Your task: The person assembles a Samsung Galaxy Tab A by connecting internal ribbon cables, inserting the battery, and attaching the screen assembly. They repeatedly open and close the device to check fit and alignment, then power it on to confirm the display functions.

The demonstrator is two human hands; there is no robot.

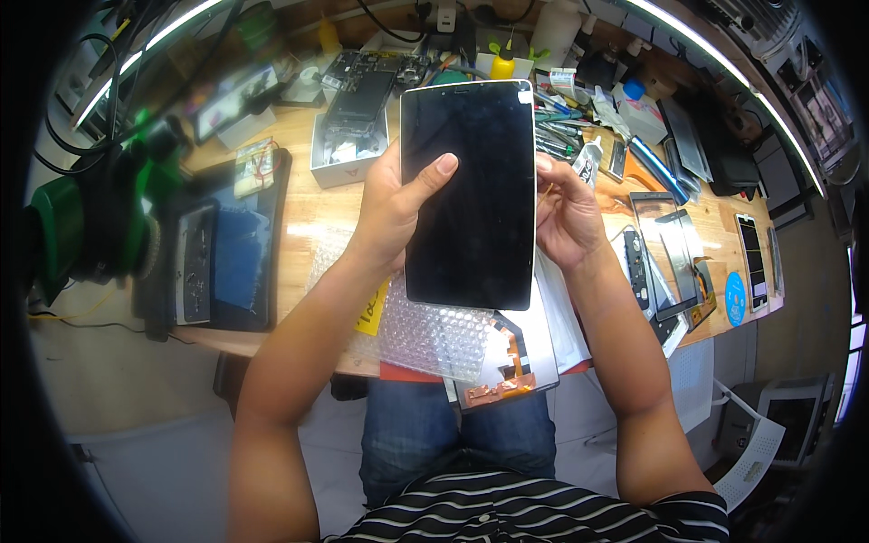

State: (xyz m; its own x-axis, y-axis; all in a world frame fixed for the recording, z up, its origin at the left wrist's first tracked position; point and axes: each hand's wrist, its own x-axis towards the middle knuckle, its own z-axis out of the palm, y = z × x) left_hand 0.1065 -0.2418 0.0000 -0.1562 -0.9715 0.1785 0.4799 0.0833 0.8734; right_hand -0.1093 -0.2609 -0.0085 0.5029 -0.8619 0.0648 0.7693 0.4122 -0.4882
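A tablet (469, 217) with a dark screen and a pale rim is held upright above the bench. Gripping its left side, my left hand (391, 204) has its thumb laid on the glass and its fingers hidden behind. At the tablet's right edge is my right hand (568, 213), fingers curled, thumb and fingertips close to the rim; a thin yellowish bit shows by them. What it pinches, if anything, I cannot make out. Below the tablet lie bubble wrap (434, 337) and a display panel (534, 348) with an orange-brown flex cable (507, 385), over the bench's front edge.
A white box (339, 163) of parts stands behind my left hand. Pens and tools (557, 122) crowd the back right. Loose screen frames (665, 249) and a white phone (751, 262) lie at right. A dark mat (272, 226) and green microscope (86, 217) occupy the left.
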